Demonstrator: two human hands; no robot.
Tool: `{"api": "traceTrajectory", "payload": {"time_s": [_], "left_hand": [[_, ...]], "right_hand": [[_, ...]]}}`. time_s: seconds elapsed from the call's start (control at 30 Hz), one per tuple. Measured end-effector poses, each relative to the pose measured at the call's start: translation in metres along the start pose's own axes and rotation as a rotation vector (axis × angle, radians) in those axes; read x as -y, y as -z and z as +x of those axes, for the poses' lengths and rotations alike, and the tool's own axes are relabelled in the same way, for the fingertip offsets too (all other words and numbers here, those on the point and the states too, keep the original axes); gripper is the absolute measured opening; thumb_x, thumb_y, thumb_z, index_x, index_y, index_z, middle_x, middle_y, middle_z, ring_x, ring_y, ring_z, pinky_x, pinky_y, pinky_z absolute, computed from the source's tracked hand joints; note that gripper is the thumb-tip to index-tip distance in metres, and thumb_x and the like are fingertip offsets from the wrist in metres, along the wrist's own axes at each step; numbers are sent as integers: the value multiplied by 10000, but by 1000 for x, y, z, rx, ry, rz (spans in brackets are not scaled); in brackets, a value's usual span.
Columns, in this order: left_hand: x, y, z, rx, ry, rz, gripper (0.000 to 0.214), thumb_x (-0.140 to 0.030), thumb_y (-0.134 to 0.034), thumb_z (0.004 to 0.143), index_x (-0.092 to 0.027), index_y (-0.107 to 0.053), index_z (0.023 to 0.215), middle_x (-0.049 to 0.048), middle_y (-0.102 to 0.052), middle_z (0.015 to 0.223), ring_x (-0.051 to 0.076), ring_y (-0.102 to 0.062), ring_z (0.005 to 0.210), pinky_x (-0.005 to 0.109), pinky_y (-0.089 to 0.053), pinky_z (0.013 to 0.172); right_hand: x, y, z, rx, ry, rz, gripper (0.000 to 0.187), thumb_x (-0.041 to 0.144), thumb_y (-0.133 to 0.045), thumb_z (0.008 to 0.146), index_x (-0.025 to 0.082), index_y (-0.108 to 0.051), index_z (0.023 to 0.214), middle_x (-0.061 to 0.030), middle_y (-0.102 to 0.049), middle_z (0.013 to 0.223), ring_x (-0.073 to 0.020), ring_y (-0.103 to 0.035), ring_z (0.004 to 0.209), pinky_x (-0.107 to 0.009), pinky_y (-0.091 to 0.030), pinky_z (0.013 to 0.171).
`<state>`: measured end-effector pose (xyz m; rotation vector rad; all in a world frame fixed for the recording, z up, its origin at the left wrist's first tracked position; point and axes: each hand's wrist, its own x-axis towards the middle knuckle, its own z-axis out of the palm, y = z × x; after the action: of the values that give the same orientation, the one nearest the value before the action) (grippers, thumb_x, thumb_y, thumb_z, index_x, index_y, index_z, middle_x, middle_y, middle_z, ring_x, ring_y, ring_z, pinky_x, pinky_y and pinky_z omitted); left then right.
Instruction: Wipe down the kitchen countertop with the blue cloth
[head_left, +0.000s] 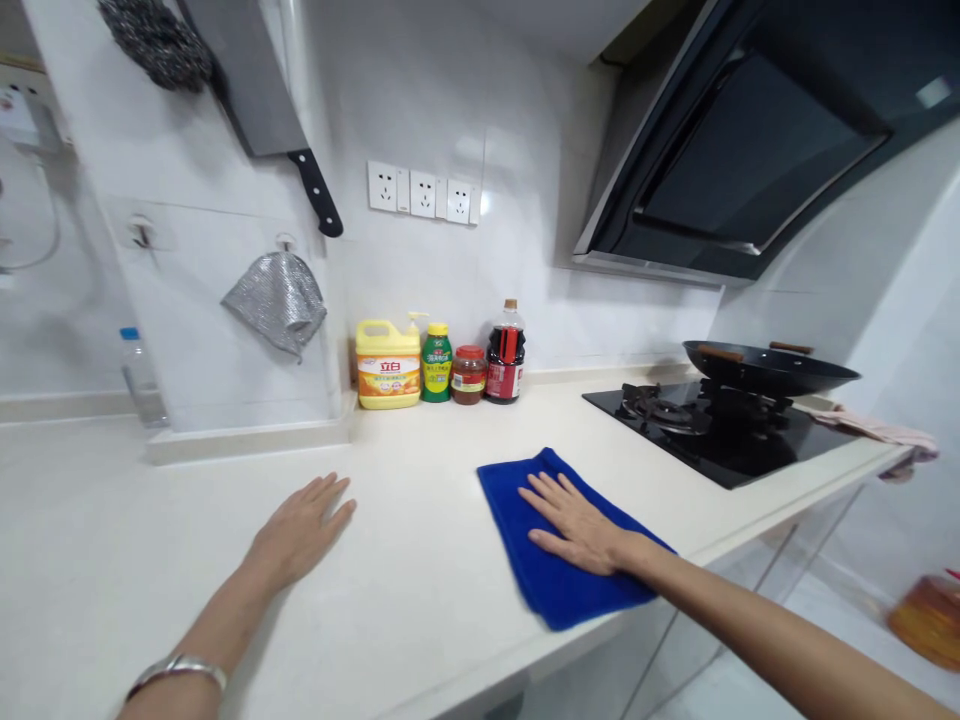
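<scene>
A blue cloth (529,535) lies flat on the white counter (420,590), near its front edge. My right hand (576,521) rests palm down on top of the cloth, fingers stretched out and pointing left. My left hand (300,528) lies flat on the bare counter to the left of the cloth, fingers together and extended, holding nothing. A metal bracelet (178,671) sits on my left wrist.
Against the back wall stand a yellow detergent jug (388,365), a green bottle (436,362), a red jar (469,375) and a dark sauce bottle (506,352). A black wok (765,367) sits on the gas hob (712,430) at right. A cleaver (262,90) and a silver cloth (277,300) hang on the wall.
</scene>
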<state>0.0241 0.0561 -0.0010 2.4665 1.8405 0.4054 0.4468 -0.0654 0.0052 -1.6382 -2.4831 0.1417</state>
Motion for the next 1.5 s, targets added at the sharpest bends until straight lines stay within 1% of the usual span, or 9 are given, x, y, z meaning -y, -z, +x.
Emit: {"api": "traceTrajectory", "payload": {"time_s": [0.17,0.3,0.5,0.7,0.83,1.03,1.3,1.4,1.5], "left_hand": [[0,-3,3,34,19,21,746,-565,-205,904,-148,-363,1502,50,-263,1589,251,-211,1484,457,-206,1236],[0,-9,6,59,21,86,753,-536,-163,909,-121,-309,1520,68,-221,1605,240,-167,1495,442,-170,1242],[0,-11,6,71,33,105,769,-558,-154,904,-128,-284,1528,50,-194,1612,234,-139,1500,444,-162,1245],[-5,-8,4,84,56,115,780,-597,-157,898,-162,-269,1537,18,-175,1615,231,-127,1503,449,-167,1243],[-4,-9,5,92,71,116,774,-604,-162,896,-186,-255,1542,-5,-152,1618,222,-109,1507,446,-154,1244],[-9,-6,2,115,77,118,746,-582,-169,907,-201,-254,1542,-12,-140,1621,213,-106,1508,443,-152,1242],[-9,-7,0,58,40,57,706,-570,-229,926,-203,-309,1524,22,-201,1603,249,-172,1495,502,-200,1219],[-8,-7,0,57,43,69,705,-571,-227,930,-202,-306,1526,22,-199,1604,245,-168,1497,491,-191,1223],[-10,-6,0,95,68,107,711,-569,-198,933,-203,-269,1538,5,-165,1614,225,-129,1504,461,-161,1235]], "right_hand": [[-79,-2,-43,-68,-198,-107,648,650,-286,983,325,-284,1544,-59,-211,1621,-296,-97,1504,-545,-25,1211],[-129,-2,-45,-94,-449,-208,647,659,-284,966,341,-333,1527,-54,-258,1611,-336,-96,1500,-553,-22,1202],[-160,4,0,-15,-714,-184,718,694,-252,940,334,-228,1561,-66,-180,1637,-384,-137,1487,-589,-106,1173],[-166,8,58,-26,-838,-139,793,734,-234,918,279,-226,1568,-135,-178,1629,-465,-163,1455,-670,-125,1113],[-153,9,103,-4,-865,-115,843,752,-186,912,230,-213,1573,-183,-170,1619,-493,-175,1439,-703,-112,1083],[-107,2,179,5,-790,-91,871,761,-185,906,204,-198,1575,-202,-147,1619,-501,-138,1442,-719,-78,1076],[-25,-14,261,38,-514,-48,892,780,-180,896,206,-173,1579,-190,-89,1633,-460,-82,1468,-717,-22,1093],[13,-19,280,61,-370,-25,900,808,-185,878,244,-169,1580,-148,-77,1644,-444,-53,1477,-684,-10,1121],[47,-24,289,80,-209,-9,899,824,-190,869,272,-172,1579,-102,-68,1652,-435,-31,1481,-648,-6,1146]]}}
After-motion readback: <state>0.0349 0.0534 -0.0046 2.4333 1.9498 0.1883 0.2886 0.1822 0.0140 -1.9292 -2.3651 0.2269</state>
